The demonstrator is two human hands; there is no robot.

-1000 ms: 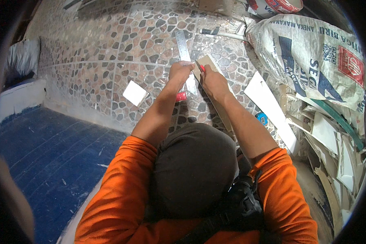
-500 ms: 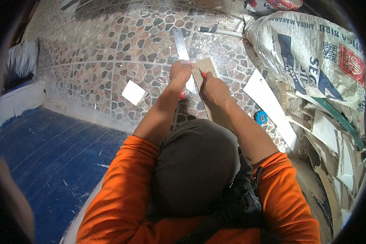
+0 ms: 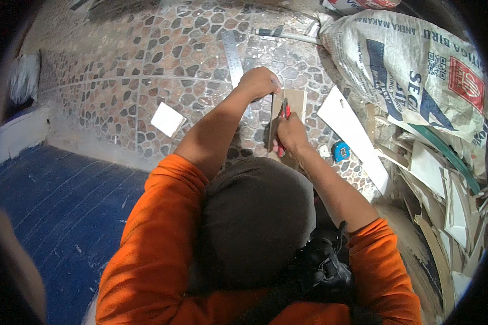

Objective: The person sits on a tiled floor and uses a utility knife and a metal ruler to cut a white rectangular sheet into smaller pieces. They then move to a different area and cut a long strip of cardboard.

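Observation:
A narrow brownish board (image 3: 295, 98) lies lengthwise in front of me, its near part hidden by my right hand and the cap on my head. My left hand (image 3: 259, 82) grips its far left corner with bent fingers. My right hand (image 3: 293, 132) is closed around a red-handled utility knife (image 3: 286, 111), held above the board with its tip pointing away from me. Whether the blade touches the board cannot be made out. Left of the board, a steel ruler (image 3: 231, 51) lies on the floor, partly covered by my left hand.
A white tile-like square (image 3: 168, 119) lies to the left on the pebble-patterned floor. On the right are a blue tape measure (image 3: 340, 151), a long white strip (image 3: 352, 132), a stuffed sack (image 3: 406, 70) and a heap of offcuts (image 3: 455, 211). A blue surface (image 3: 65, 216) fills the lower left.
The board has turned a little and shifted right. My left hand has moved from beside the ruler onto the board's far corner. My right hand, with the knife, has come nearer to me.

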